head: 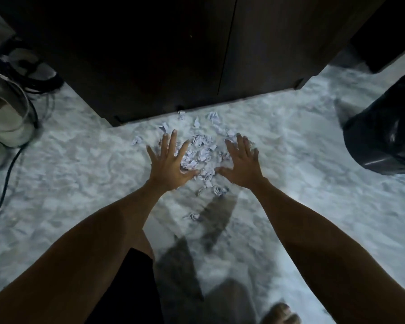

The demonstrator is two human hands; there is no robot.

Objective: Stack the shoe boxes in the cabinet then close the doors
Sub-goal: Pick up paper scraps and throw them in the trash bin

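Nearest the camera, a bare foot [279, 313] stands on the pale marbled stone floor [290, 160], with a dark shorts leg [124, 288] at the lower left. From there two bare forearms reach forward. The left hand [171, 163] and the right hand [241, 164] are both spread wide, palms down, fingers fanned, thumbs pointing toward each other, and neither has hold of anything. Between and just past them lies a loose scatter of small crumpled white paper scraps [198, 150], the farthest bits lying right at the foot of the tall dark wooden cabinet [161, 54]. Its two doors meet at a thin vertical seam and look closed. No shoe boxes show anywhere in view, so they are either already inside or out of frame; I cannot tell which. Judging by the posture, the step in hand is likely gathering this litter: sweep both palms inward from the outer edges so the scraps bunch into one heap, then cup under it, minding the strays nearer the foot. A black plastic-lined bin [384, 132] sits well apart to the right, a plausible place for them. At the far left are pale rounded containers [5, 118] and dark cables [9, 164].
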